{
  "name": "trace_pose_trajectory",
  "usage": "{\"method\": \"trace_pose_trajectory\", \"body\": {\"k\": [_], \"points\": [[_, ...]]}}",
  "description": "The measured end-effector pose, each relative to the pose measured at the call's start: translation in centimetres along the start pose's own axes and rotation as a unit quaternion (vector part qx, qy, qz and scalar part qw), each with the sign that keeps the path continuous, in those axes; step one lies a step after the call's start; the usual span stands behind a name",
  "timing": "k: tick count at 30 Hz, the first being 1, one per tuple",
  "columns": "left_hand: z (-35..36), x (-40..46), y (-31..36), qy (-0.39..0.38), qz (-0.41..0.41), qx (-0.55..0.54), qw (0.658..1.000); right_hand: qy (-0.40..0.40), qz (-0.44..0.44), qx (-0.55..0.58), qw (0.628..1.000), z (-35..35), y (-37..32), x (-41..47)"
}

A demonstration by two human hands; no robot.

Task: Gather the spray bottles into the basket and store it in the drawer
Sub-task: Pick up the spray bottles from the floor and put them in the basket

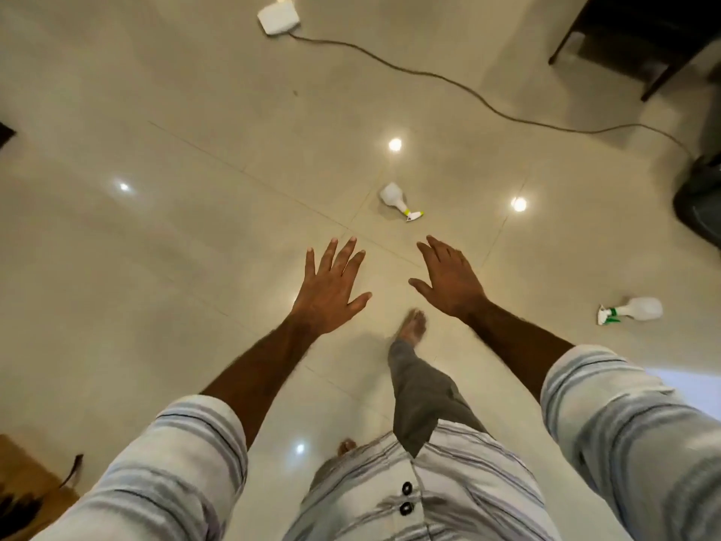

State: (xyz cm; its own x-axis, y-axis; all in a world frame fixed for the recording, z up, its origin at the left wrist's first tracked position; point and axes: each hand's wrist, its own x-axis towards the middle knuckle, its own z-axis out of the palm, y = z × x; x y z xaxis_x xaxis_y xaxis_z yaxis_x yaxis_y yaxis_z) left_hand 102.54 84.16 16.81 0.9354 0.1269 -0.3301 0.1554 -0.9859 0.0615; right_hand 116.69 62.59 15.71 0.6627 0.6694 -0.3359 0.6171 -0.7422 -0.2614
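A white spray bottle with a yellow-green nozzle [398, 200] lies on its side on the tiled floor, a little beyond my hands. A second clear spray bottle with a green nozzle [632, 310] lies on the floor at the right. My left hand [331, 287] is stretched out palm down with fingers spread, holding nothing. My right hand [450, 281] is also flat and empty, just below and right of the first bottle. No basket or drawer is in view.
A white box [277, 18] with a cable [468, 85] snaking across the floor lies at the top. Dark furniture legs [659, 78] stand top right, a dark round object [700, 205] at the right edge. My bare foot [411, 328] steps forward.
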Motion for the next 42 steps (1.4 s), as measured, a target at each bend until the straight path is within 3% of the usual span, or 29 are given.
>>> {"method": "trace_pose_trajectory", "body": {"k": [11,19,21,28,30,33,38,42], "points": [[2.0,29.6,-2.5,-0.075,0.063,-0.014,0.995,-0.049,0.105,0.079,0.99,3.0,12.5,23.4],[17.7,52.5,-6.3,-0.188,0.087,0.036,0.978,-0.095,0.197,0.265,0.939,17.5,20.2,40.4],[22.4,58.2,-7.0,-0.199,0.106,0.058,0.972,-0.087,0.246,0.35,0.899,22.2,21.6,44.7],[35.0,72.2,-9.7,-0.202,0.159,0.168,0.952,-0.086,0.419,0.573,0.699,35.4,23.8,55.8],[37.9,74.4,-10.7,-0.195,0.185,0.215,0.939,-0.084,0.441,0.621,0.642,38.3,24.0,57.7],[40.7,76.4,-11.7,-0.161,0.213,0.246,0.932,-0.089,0.443,0.665,0.594,41.3,24.0,59.5],[41.1,77.7,-11.2,-0.13,0.237,0.2,0.942,-0.08,0.436,0.746,0.497,42.5,23.9,59.8],[37.5,73.6,-10.5,-0.129,0.111,0.046,0.984,-0.045,0.428,0.775,0.463,38.3,23.5,58.3]]}}
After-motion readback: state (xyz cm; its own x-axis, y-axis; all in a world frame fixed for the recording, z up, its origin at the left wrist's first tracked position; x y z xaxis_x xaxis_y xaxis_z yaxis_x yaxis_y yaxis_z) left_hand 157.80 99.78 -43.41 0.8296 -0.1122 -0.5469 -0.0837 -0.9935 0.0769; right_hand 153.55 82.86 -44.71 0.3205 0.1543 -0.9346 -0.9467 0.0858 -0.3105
